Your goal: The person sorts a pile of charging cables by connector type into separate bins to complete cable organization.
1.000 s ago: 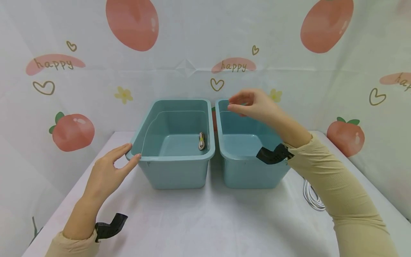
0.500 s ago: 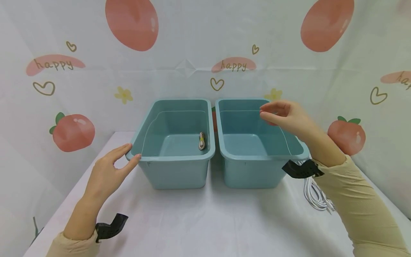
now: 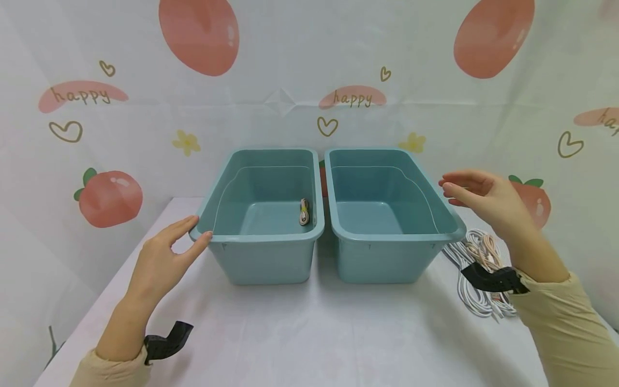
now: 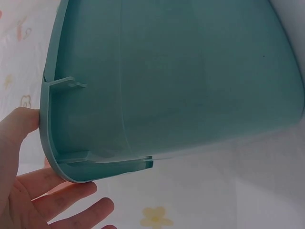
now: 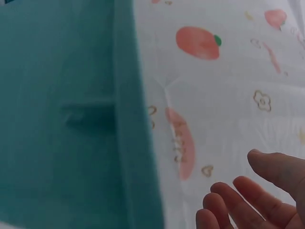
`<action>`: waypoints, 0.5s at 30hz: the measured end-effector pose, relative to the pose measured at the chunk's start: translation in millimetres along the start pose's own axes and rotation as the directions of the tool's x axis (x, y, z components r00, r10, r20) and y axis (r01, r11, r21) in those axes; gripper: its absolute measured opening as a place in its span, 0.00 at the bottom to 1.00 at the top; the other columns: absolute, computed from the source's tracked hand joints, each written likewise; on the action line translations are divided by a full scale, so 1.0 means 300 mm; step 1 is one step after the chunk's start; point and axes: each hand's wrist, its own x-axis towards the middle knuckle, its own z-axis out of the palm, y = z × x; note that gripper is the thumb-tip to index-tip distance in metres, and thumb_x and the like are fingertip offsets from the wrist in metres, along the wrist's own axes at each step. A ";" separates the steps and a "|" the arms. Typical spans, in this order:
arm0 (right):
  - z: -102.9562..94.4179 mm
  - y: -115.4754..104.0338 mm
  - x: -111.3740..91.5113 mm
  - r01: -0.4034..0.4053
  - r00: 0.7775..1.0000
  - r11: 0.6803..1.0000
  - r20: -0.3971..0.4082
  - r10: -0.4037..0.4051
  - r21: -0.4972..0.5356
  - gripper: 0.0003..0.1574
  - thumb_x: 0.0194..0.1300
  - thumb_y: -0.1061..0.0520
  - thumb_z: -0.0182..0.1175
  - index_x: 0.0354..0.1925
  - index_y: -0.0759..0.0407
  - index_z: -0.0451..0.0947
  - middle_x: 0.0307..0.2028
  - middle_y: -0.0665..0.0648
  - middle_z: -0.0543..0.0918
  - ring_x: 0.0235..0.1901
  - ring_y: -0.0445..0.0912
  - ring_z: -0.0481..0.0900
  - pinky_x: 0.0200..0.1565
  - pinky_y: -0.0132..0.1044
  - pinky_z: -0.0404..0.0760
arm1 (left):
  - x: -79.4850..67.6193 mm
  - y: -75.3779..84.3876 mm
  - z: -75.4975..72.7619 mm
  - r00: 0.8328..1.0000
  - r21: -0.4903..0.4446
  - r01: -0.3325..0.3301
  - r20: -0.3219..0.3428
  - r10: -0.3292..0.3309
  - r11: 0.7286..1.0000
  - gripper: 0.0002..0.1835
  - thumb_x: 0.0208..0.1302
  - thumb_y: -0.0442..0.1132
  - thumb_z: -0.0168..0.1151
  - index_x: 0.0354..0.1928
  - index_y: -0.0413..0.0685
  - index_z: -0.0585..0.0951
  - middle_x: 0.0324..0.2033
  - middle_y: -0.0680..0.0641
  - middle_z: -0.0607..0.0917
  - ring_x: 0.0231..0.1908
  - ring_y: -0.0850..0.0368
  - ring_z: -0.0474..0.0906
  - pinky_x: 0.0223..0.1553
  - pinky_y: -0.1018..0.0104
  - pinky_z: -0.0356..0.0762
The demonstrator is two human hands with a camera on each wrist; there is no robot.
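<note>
In the head view, my left hand (image 3: 162, 260) holds the near left corner of the left teal plastic bin (image 3: 266, 260). Thumb and fingers lie on either side of that corner in the left wrist view. Inside this bin, a small bundled cable (image 3: 303, 212) with a yellow tie leans by the right wall. My right hand (image 3: 488, 201) hovers just right of the right teal bin (image 3: 377, 260), fingers loosely bent and holding nothing. Below it on the table are coiled white cables (image 3: 471, 290) and a beige cable (image 3: 486, 250), partly hidden by the wrist strap and sleeve.
Both bins stand side by side with a narrow gap on a white-covered table (image 3: 309, 333). Behind them rises a printed cloth backdrop (image 3: 280, 64) with fruit and "happy" lettering. The right bin's rim (image 3: 435, 193) stands between its inside and the cables.
My right hand has moved right and down, from above the right bin to beyond its right rim, uncovering more of the coiled cables. My left hand stays on its corner.
</note>
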 end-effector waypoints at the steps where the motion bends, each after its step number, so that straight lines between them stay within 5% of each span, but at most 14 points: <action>1: -0.007 0.016 -0.005 0.005 1.000 1.000 -0.016 -0.005 0.008 0.19 0.64 0.51 0.58 0.53 0.49 0.75 0.36 0.26 0.81 0.37 0.26 0.81 0.39 0.18 0.78 | 0.000 0.001 0.000 1.000 -0.001 0.000 0.000 0.000 1.000 0.34 0.63 0.60 0.54 0.66 0.48 0.67 0.64 0.40 0.70 0.65 0.38 0.63 0.59 0.36 0.63; 7: -0.052 0.109 -0.036 -0.016 0.997 1.000 -0.073 0.017 0.009 0.12 0.64 0.52 0.58 0.45 0.34 0.76 0.33 0.24 0.80 0.33 0.24 0.80 0.35 0.16 0.78 | 0.000 0.003 0.000 1.000 -0.001 -0.002 -0.001 0.002 1.000 0.34 0.63 0.59 0.54 0.66 0.48 0.67 0.64 0.39 0.70 0.65 0.38 0.63 0.59 0.37 0.63; 15: -0.096 0.238 -0.075 -0.055 0.996 0.998 -0.068 0.053 -0.036 0.14 0.66 0.54 0.56 0.40 0.30 0.72 0.29 0.21 0.78 0.29 0.21 0.78 0.32 0.11 0.73 | -0.002 0.003 0.001 1.000 -0.001 -0.001 -0.001 0.001 1.000 0.34 0.63 0.59 0.54 0.66 0.48 0.67 0.64 0.39 0.70 0.65 0.38 0.63 0.59 0.36 0.63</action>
